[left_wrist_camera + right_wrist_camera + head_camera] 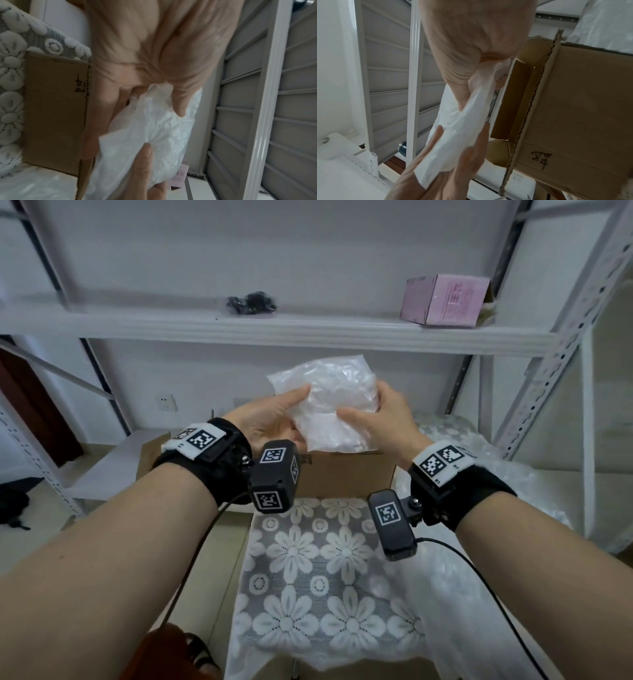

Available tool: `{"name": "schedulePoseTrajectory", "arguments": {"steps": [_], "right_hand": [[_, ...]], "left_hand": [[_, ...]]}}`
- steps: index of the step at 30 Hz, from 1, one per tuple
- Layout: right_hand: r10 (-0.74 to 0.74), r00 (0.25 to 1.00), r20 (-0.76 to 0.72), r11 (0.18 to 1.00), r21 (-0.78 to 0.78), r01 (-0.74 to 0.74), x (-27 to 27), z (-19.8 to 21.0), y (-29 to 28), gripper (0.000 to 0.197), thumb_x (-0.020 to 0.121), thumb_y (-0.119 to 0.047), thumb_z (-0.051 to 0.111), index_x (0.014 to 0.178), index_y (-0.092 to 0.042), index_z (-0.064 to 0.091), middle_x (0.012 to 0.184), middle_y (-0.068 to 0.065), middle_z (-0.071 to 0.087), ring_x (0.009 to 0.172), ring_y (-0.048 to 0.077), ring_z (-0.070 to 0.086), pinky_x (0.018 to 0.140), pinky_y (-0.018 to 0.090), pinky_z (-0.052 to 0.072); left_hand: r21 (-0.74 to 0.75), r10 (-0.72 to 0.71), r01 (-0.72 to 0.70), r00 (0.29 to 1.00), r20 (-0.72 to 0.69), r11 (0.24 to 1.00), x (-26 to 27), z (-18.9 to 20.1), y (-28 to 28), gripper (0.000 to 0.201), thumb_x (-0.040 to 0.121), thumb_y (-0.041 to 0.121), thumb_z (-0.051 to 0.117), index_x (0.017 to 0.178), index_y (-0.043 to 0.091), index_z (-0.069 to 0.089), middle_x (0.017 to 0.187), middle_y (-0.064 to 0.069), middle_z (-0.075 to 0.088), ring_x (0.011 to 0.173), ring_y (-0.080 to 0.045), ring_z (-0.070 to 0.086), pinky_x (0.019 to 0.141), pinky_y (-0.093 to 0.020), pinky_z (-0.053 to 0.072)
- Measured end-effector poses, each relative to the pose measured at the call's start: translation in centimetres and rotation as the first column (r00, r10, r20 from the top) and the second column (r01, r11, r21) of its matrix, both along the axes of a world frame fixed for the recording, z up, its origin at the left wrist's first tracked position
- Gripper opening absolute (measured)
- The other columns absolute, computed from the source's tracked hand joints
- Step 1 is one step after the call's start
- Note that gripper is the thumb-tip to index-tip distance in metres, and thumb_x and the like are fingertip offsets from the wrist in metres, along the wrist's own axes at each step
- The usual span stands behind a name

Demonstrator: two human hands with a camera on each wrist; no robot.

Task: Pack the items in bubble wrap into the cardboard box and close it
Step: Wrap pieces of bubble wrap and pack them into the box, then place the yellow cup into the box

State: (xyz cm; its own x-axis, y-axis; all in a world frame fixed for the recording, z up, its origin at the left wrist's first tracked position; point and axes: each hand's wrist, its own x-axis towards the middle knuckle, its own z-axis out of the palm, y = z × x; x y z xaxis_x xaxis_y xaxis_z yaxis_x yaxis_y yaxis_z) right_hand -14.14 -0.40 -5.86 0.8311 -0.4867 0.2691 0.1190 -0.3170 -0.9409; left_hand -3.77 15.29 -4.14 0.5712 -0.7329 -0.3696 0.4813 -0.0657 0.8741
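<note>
Above the box [346, 474], we gripped the bundle [329, 402] two-handed: left hand [270, 422] and right hand [380, 419], thumbs front, fingers curled behind.

On the white metal shelf [308, 332] sit a pink carton [445, 301] at its right end and a black bundle [251, 302] near its middle — below it, a floral lace cloth [308, 570].
</note>
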Motion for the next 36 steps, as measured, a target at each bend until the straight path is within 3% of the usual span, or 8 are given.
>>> {"name": "schedulePoseTrajectory", "arguments": {"steps": [7, 12, 15, 18, 20, 26, 31, 36], "right_hand": [[-0.037, 0.997, -0.062, 0.999, -0.036, 0.035, 2.5, -0.3, -1.8, 0.039, 0.076, -0.015, 0.076, 0.104, -0.028, 0.052, 0.103, -0.007, 0.063, 0.095, 0.014, 0.064, 0.083, 0.04, 0.057], [-0.191, 0.977, -0.091, 0.981, -0.038, 0.188, 4.0, -1.3, -2.3, 0.039, 0.09, -0.036, 0.059, 0.121, -0.016, 0.047, 0.109, -0.005, 0.057, 0.097, 0.011, 0.057, 0.084, 0.03, 0.049], [-0.292, 0.93, -0.221, 0.955, -0.122, 0.271, 4.7, -2.8, -2.8, 0.024, 0.096, -0.032, 0.045, 0.108, -0.013, 0.053, 0.095, 0.0, 0.06, 0.09, 0.02, 0.059, 0.08, 0.035, 0.046], [-0.215, 0.847, -0.486, 0.934, -0.357, 0.032, 5.2, -4.1, -3.2, 0.017, 0.092, -0.021, 0.047, 0.091, -0.013, 0.062, 0.091, 0.004, 0.062, 0.088, 0.026, 0.06, 0.076, 0.035, 0.047], [-0.202, 0.784, -0.587, 0.893, -0.44, -0.099, 5.5, -4.3, -3.2, 0.022, 0.089, -0.011, 0.045, 0.095, -0.011, 0.065, 0.095, 0.006, 0.062, 0.09, 0.027, 0.059, 0.077, 0.033, 0.046], [-0.176, 0.623, -0.762, 0.871, -0.416, -0.262, 6.4, -4.1, -3.5, 0.024, 0.09, -0.021, 0.047, 0.099, -0.007, 0.064, 0.095, 0.009, 0.064, 0.086, 0.026, 0.062, 0.072, 0.031, 0.047], [-0.15, 0.61, -0.778, 0.884, -0.382, -0.27, 6.7, -3.9, -4.0, 0.019, 0.089, -0.011, 0.047, 0.092, -0.002, 0.063, 0.094, 0.013, 0.062, 0.082, 0.026, 0.059, 0.066, 0.03, 0.043], [-0.209, 0.603, -0.77, 0.837, -0.46, -0.296, 6.9, -3.7, -3.7, 0.028, 0.091, -0.015, 0.056, 0.114, 0.0, 0.062, 0.115, 0.016, 0.064, 0.105, 0.03, 0.061, 0.086, 0.033, 0.049]], "left_hand": [[-0.088, 0.016, -0.029, 0.99, -0.137, 0.996, 0.8, -0.2, -1.4, 0.046, 0.096, 0.037, 0.048, 0.128, 0.004, 0.046, 0.123, -0.029, 0.059, 0.092, -0.041, 0.069, 0.063, -0.048, 0.06], [-0.208, 0.214, -0.225, 0.974, -0.073, 0.952, 2.3, -1.0, -2.9, 0.039, 0.1, 0.032, 0.042, 0.127, 0.005, 0.048, 0.128, -0.021, 0.059, 0.113, -0.034, 0.06, 0.089, -0.049, 0.053], [-0.234, 0.315, -0.33, 0.944, -0.101, 0.914, 3.2, -2.1, -3.4, 0.038, 0.101, 0.029, 0.04, 0.132, 0.007, 0.045, 0.13, -0.019, 0.058, 0.117, -0.033, 0.059, 0.094, -0.051, 0.049], [-0.207, 0.395, -0.405, 0.914, -0.088, 0.891, 4.0, -3.7, -4.0, 0.039, 0.101, 0.024, 0.043, 0.135, 0.008, 0.043, 0.13, -0.017, 0.058, 0.115, -0.031, 0.06, 0.091, -0.052, 0.051], [-0.178, 0.459, -0.463, 0.886, -0.063, 0.869, 4.4, -4.7, -4.3, 0.038, 0.1, 0.022, 0.045, 0.135, 0.006, 0.044, 0.126, -0.017, 0.061, 0.109, -0.031, 0.063, 0.092, -0.053, 0.051], [-0.116, 0.577, -0.579, 0.815, -0.049, 0.807, 5.0, -5.7, -4.2, 0.04, 0.097, 0.023, 0.05, 0.133, 0.007, 0.044, 0.118, -0.016, 0.065, 0.098, -0.032, 0.069, 0.082, -0.054, 0.055], [-0.083, 0.607, -0.607, 0.794, -0.027, 0.79, 4.6, -5.8, -4.4, 0.036, 0.097, 0.022, 0.049, 0.13, 0.007, 0.047, 0.116, -0.014, 0.065, 0.096, -0.03, 0.069, 0.081, -0.05, 0.057], [-0.069, 0.55, -0.548, 0.835, -0.001, 0.833, 4.1, -5.8, -4.2, 0.031, 0.099, 0.024, 0.047, 0.122, 0.005, 0.052, 0.113, -0.014, 0.066, 0.098, -0.03, 0.068, 0.087, -0.05, 0.055]]}}
